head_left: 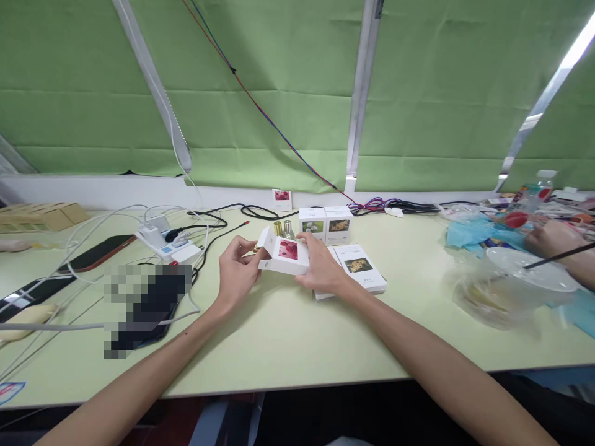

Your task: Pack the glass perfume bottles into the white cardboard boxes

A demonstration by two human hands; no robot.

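Note:
My right hand (pixel 321 263) is closed around a small white carton (pixel 288 249) with a red flower picture, held tilted above the table. The carton's flap (pixel 266 241) stands open at its left end. There my left hand (pixel 239 267) pinches a small bottle with a gold cap (pixel 256 249); most of it is hidden by the fingers and flap. Just behind the carton stand a gold-capped bottle (pixel 277 228) and a silver-capped bottle (pixel 287 230). White cartons with flower pictures (pixel 338 228) stand to the right, and others (pixel 362 267) lie flat beside my right hand.
Phones (pixel 100 253), a power strip (pixel 174 249) and tangled cables lie on the left. A white card with a red flower (pixel 281 198) leans at the back. On the right are a lidded plastic bowl (pixel 530 269), a drink bottle (pixel 543 186) and another person's hand (pixel 553 243).

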